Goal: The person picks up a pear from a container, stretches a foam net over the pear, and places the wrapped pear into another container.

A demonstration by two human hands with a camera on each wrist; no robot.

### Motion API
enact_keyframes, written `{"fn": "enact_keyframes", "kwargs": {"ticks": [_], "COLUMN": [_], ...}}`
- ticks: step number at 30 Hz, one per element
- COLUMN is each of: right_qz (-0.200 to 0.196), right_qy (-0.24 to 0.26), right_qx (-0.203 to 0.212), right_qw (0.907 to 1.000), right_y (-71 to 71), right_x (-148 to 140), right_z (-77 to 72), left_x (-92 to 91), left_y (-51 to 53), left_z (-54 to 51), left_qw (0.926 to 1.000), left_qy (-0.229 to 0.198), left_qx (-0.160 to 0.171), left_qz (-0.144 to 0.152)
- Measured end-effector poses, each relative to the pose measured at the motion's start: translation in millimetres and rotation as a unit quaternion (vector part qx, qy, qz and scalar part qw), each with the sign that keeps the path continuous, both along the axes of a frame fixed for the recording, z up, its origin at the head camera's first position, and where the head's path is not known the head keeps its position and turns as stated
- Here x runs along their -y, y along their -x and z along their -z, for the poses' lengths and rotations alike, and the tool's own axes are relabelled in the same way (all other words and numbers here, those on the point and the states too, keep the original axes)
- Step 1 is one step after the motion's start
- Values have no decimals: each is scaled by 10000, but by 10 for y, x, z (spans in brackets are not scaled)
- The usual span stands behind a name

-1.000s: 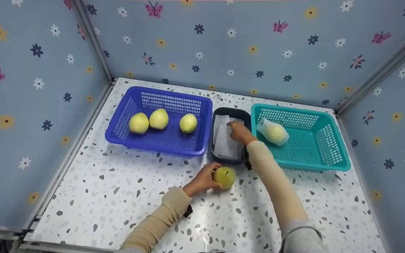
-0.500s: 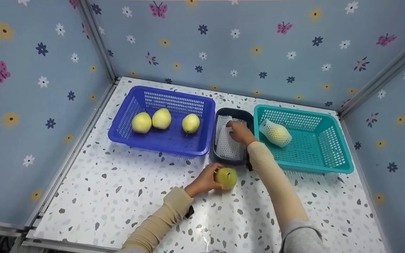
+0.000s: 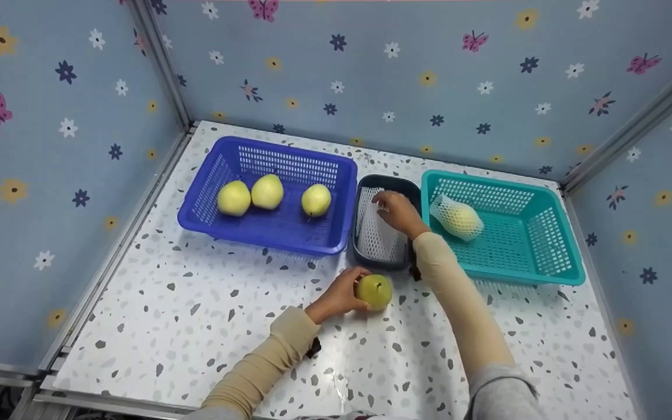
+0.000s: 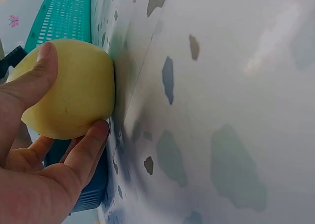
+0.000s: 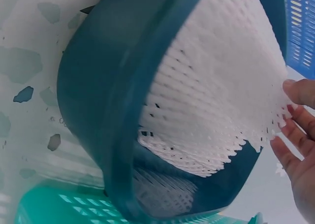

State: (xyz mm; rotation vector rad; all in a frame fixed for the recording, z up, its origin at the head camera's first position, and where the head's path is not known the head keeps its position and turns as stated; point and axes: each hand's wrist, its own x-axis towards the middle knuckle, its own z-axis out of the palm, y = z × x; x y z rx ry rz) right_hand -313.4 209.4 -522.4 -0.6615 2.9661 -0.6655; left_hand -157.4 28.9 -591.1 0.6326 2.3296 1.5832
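My left hand (image 3: 339,296) grips a yellow-green pear (image 3: 374,292) that rests on the table just in front of a dark tray (image 3: 385,265). In the left wrist view, the thumb and fingers curl round the pear (image 4: 74,91). Several white foam net sleeves (image 3: 380,236) lie stacked in the tray. Over the tray's far part, my right hand (image 3: 400,213) pinches the edge of the top foam net sleeve (image 5: 216,81) between thumb and fingers, as the right wrist view shows. That sleeve slopes up toward the fingertips.
On the left stands a blue basket (image 3: 254,236) with three bare pears (image 3: 267,191). A teal basket (image 3: 505,239) to the right holds one pear (image 3: 457,219) in a foam net. Patterned panels (image 3: 336,70) close off the back and sides of the speckled table (image 3: 207,326).
My right hand has shifted slightly toward the far end of the tray. The left hand and its pear stay in place. The head view has tilted a little.
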Motion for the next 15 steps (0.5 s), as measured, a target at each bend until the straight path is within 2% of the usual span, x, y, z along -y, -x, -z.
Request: {"fn": "enact_keyframes", "kwargs": {"ticks": [8,15], "right_qz": [-334,-725], "right_qy": [572,1093], "right_qx": [-121,-366], "right_qw": [9977,9907], "right_y": [-67,-156], "right_x": [-82,-198], "right_z": [-171,-345], "left_x": [-3,-4], "left_y": [-13,-16], "left_z": [-9,-29], "left_qw": [9999,9999], "left_qy": [-29,140], "left_qx": [147,48], "left_qz": [1,-18]}}
